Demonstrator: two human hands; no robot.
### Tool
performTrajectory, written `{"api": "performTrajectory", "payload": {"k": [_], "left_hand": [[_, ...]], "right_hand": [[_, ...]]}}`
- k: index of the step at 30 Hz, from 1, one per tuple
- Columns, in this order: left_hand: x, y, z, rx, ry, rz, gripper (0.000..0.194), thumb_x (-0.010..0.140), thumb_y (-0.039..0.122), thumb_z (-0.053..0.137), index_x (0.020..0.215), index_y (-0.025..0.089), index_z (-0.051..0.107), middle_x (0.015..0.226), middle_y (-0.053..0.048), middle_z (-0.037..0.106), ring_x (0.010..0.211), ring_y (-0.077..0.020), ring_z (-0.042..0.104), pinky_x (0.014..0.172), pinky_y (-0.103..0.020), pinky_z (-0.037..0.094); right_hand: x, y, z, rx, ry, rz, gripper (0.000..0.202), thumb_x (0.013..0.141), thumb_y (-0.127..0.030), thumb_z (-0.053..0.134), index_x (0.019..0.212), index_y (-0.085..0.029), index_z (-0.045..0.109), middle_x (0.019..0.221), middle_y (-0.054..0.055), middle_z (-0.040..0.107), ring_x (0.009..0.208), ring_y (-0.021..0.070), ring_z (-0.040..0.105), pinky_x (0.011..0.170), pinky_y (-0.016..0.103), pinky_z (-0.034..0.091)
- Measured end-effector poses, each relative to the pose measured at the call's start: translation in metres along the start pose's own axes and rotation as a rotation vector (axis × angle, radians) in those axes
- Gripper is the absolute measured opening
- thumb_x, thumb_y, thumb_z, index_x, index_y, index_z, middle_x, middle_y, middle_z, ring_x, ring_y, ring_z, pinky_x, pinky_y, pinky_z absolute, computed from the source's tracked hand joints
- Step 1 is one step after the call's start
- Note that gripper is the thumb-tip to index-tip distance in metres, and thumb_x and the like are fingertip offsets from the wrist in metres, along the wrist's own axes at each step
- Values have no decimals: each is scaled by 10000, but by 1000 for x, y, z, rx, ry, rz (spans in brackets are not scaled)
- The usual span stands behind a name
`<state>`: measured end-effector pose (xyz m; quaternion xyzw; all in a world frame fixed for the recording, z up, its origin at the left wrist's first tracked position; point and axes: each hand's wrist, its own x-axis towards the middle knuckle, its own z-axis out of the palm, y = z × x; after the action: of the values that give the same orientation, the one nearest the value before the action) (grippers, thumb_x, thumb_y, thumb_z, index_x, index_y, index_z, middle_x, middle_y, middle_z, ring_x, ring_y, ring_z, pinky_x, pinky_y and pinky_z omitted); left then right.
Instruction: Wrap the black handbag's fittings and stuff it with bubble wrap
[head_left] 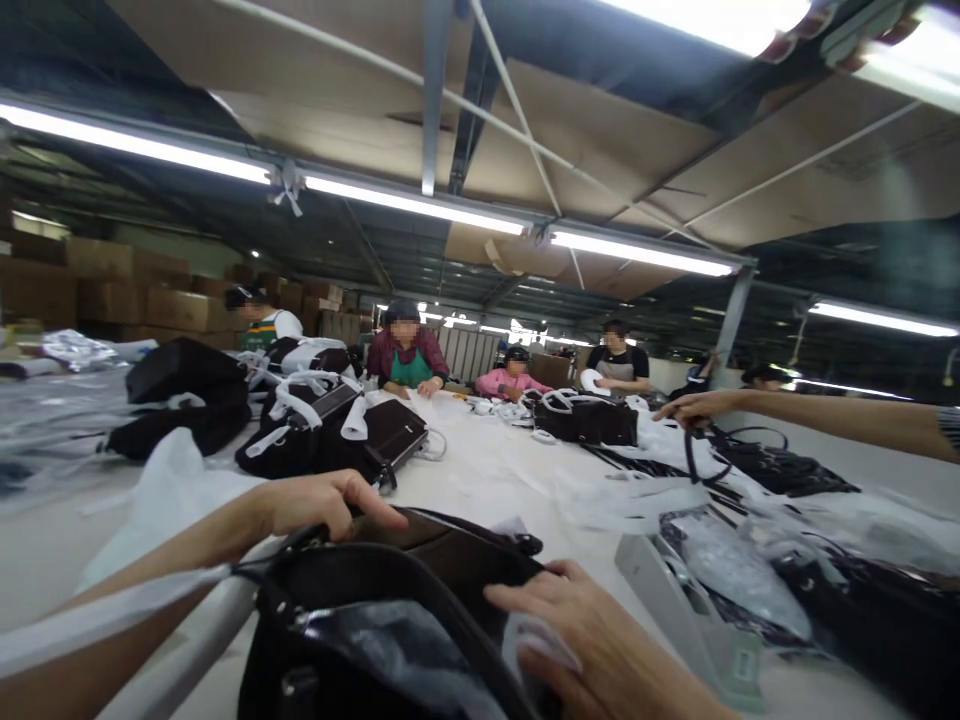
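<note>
A black handbag (pixel 360 570) lies before me with its zipped top open and its handle arching across the front. My left hand (pixel 322 505) is at the bag's far left rim, index finger stretched over the opening and the other fingers curled at the edge. At the right side of the opening is my right hand (pixel 585 630), its fingers bent around a translucent white piece of wrapping (pixel 536 645). Clear plastic film (pixel 405 650) shows beneath the handle. White wrapping strips run off to the left of the bag.
More black bags (pixel 375 435) with white-wrapped handles stand at the left. A grey-white box-like device (pixel 675 610) sits right of my bag, beside plastic-wrapped goods (pixel 735 570). From the right, a co-worker's hand (pixel 697 408) holds a black strap. Several people work around the white table (pixel 480 470).
</note>
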<state>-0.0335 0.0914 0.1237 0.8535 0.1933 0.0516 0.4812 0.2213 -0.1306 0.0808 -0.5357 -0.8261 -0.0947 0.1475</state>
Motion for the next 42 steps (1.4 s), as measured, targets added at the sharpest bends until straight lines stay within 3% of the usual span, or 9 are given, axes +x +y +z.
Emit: {"api": "performTrajectory", "payload": {"k": [5,9,12,15,20,26,31,38,42], "left_hand": [[20,6,-40,206,184,-24,485,524,196,546,950,159,773,953,-38,770,888,-246,685,802,-291,536],[6,36,-58,350,419,72,343,639,222,544,912,144,736,1013,-51,743,1022,-256,631,970,-330,449],[-5,62,-28,411,382,133,235,738,245,535,843,150,723,902,-43,737,904,-225,656,851,-283,487],[2,76,31,535,173,201,247,795,218,512,932,177,713,941,-36,734,879,-210,664,816,-270,488],[46,72,99,651,312,95,251,808,207,514,1037,142,593,1109,-153,660,1056,-318,603,930,-418,436],[80,71,104,513,378,169,211,803,219,523,1007,194,567,979,-48,680,912,-222,622,760,-284,435],[93,62,105,469,352,206,150,777,217,533,905,182,604,869,-7,675,828,-183,612,652,-235,390],[110,59,109,609,282,255,197,835,197,471,696,184,609,722,-14,665,707,-178,594,635,-246,381],[119,62,116,725,166,227,232,805,102,461,735,199,659,772,-36,726,730,-197,655,643,-246,427]], "right_hand": [[42,31,-8,-172,-29,188,334,984,-234,376,818,-218,665,758,44,729,656,199,661,614,293,423],[62,50,-3,-197,-76,198,380,1003,-238,380,693,-208,599,615,1,633,557,154,574,533,277,309],[63,54,1,-133,-40,173,412,1018,-266,357,669,-205,566,622,-16,607,568,137,545,544,276,286],[61,56,2,-72,-34,191,377,1014,-301,375,718,-201,586,727,4,639,670,150,577,608,274,317],[60,59,-4,-41,-49,269,136,947,-286,510,956,-195,611,818,42,683,751,192,611,619,272,306],[40,67,-35,147,-169,148,149,838,-322,652,883,-199,580,807,-11,634,730,153,573,625,232,352],[12,67,-48,293,-200,164,642,629,-372,818,1160,-209,497,1029,41,637,927,224,606,796,294,456],[-15,61,-22,103,-72,320,526,659,-234,793,1094,-211,498,1593,186,166,1342,371,419,1035,450,414],[-21,60,3,188,56,322,290,739,-41,559,965,-216,513,1386,126,437,1072,233,605,892,343,489]]}}
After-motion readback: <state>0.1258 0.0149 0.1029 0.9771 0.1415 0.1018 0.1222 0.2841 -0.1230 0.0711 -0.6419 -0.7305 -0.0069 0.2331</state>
